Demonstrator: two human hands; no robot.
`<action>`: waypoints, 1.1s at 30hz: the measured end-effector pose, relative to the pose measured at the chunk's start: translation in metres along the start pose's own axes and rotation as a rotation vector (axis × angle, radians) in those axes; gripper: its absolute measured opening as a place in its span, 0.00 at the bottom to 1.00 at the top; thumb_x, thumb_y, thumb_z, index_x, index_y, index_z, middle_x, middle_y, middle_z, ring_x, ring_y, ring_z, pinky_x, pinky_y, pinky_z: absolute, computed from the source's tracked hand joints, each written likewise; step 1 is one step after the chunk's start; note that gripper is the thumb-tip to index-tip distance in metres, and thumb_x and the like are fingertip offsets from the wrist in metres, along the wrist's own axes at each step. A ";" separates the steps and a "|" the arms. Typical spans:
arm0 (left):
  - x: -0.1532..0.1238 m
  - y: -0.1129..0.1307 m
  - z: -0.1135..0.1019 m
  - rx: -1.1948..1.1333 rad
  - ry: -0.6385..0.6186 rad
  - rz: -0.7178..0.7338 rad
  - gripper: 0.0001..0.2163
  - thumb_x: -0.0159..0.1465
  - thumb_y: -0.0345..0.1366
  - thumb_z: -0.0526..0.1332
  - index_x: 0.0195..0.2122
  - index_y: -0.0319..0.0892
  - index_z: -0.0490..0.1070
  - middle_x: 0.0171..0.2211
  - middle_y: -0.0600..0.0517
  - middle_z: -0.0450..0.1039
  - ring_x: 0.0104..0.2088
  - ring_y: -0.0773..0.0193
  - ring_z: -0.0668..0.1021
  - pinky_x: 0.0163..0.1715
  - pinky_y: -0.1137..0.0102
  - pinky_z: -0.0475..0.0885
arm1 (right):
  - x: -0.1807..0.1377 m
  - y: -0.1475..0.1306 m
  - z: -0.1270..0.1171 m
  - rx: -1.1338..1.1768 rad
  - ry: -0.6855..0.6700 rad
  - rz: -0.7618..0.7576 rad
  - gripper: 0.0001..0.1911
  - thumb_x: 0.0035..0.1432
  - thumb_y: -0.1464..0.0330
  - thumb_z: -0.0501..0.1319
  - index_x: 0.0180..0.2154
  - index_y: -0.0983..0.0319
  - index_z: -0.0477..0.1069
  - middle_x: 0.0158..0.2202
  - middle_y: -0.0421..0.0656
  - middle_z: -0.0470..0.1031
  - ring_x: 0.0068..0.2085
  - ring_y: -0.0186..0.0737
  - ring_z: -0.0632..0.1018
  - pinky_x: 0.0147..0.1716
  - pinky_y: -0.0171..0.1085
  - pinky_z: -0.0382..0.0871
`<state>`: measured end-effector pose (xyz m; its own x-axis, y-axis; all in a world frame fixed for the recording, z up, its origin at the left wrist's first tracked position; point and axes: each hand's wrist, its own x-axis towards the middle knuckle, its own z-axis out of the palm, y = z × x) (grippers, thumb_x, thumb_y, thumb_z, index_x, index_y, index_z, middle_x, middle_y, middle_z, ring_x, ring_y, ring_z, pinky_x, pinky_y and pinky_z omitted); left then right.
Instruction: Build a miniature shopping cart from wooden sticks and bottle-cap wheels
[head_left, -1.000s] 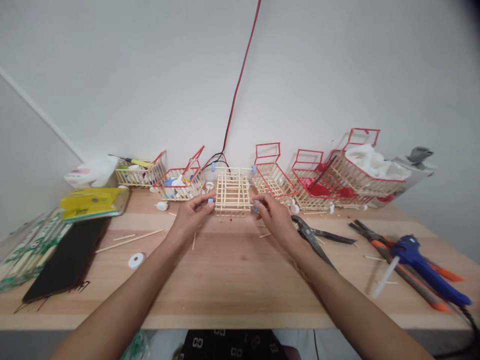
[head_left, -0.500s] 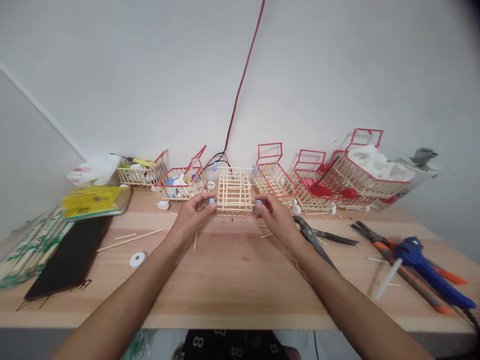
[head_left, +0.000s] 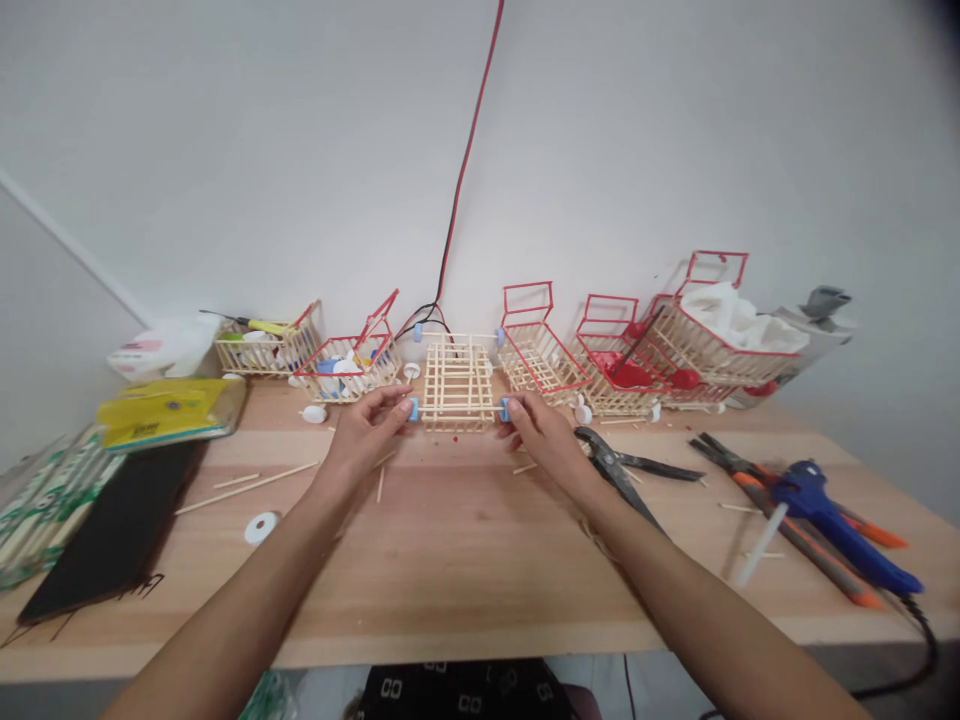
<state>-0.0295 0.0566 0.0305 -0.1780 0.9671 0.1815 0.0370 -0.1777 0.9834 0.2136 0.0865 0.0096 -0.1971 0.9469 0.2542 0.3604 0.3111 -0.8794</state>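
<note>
A small stick-built cart [head_left: 457,380] sits upside down at the middle of the table, its slatted bottom upward and an axle with two blue wheels across its far end. Across its near end lies a second stick axle [head_left: 459,408] with a light-blue wheel at either tip. My left hand [head_left: 373,418] pinches the left wheel [head_left: 414,409] between thumb and fingers. On the other side, my right hand [head_left: 541,432] is closed on the right wheel [head_left: 504,409].
Several finished carts with red handles, such as this one [head_left: 541,350], line the wall. Pliers [head_left: 615,465], a blue glue gun [head_left: 840,530] and orange-handled cutters [head_left: 795,530] lie right. Left are a black board [head_left: 120,530], a yellow packet [head_left: 172,410], bundled sticks [head_left: 52,500] and a white disc [head_left: 262,527].
The right wheel now sits closer against the cart's side, with the axle plainly visible across its near end. The whole scene has shifted slightly left as the head camera turned.
</note>
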 end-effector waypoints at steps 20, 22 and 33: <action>0.002 -0.003 -0.001 -0.003 -0.012 -0.031 0.17 0.50 0.45 0.71 0.38 0.41 0.79 0.37 0.48 0.79 0.31 0.64 0.76 0.33 0.69 0.75 | 0.000 0.000 0.002 0.111 0.007 0.012 0.12 0.61 0.58 0.54 0.39 0.60 0.65 0.34 0.43 0.76 0.32 0.37 0.78 0.23 0.33 0.74; 0.002 -0.002 0.000 -0.012 -0.007 -0.031 0.17 0.50 0.44 0.71 0.38 0.41 0.79 0.37 0.47 0.79 0.31 0.63 0.77 0.33 0.68 0.75 | 0.000 0.000 0.003 0.115 0.012 0.014 0.11 0.61 0.59 0.54 0.39 0.60 0.65 0.34 0.43 0.76 0.31 0.36 0.78 0.23 0.32 0.73; 0.000 0.001 0.003 -0.051 0.006 -0.041 0.20 0.51 0.45 0.70 0.43 0.40 0.77 0.43 0.47 0.77 0.39 0.61 0.77 0.33 0.71 0.76 | 0.000 -0.005 -0.004 0.154 0.004 0.032 0.15 0.60 0.56 0.55 0.40 0.60 0.67 0.36 0.44 0.76 0.36 0.39 0.80 0.27 0.36 0.78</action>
<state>-0.0267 0.0567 0.0310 -0.1843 0.9727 0.1407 -0.0205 -0.1469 0.9889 0.2152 0.0855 0.0160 -0.1836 0.9566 0.2264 0.2228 0.2648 -0.9382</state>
